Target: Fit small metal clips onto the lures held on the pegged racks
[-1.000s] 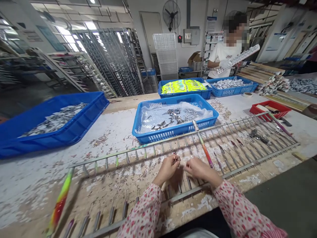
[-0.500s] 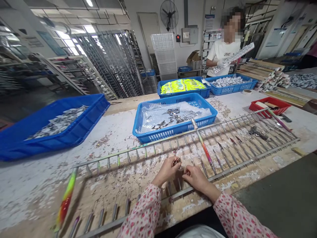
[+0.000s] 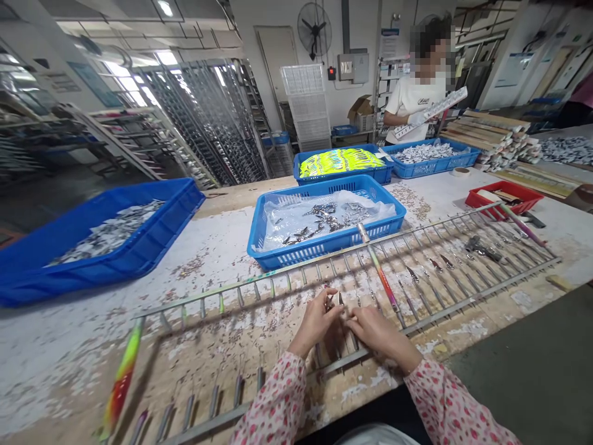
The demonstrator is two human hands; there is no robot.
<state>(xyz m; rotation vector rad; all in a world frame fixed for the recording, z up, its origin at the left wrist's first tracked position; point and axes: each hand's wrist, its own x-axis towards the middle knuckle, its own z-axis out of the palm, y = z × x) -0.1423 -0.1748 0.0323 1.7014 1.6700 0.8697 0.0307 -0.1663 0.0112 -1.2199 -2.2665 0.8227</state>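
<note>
The left hand (image 3: 317,321) pinches a small dark glossy piece (image 3: 340,298) at its thumb and fingertips, above the metal pin rack (image 3: 382,275), while the right hand (image 3: 377,332), fingers curled, sits just beside it, its grip undeterminable from this view.

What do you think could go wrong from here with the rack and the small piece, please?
The small dark piece is held at the fingertips of the left hand, so it might slip and drop.

The right hand is close among the thin prongs of the rack, so a finger could get scraped.

The left sleeve lies over the rack's near rail, so it may snag or nudge the rack.
</note>
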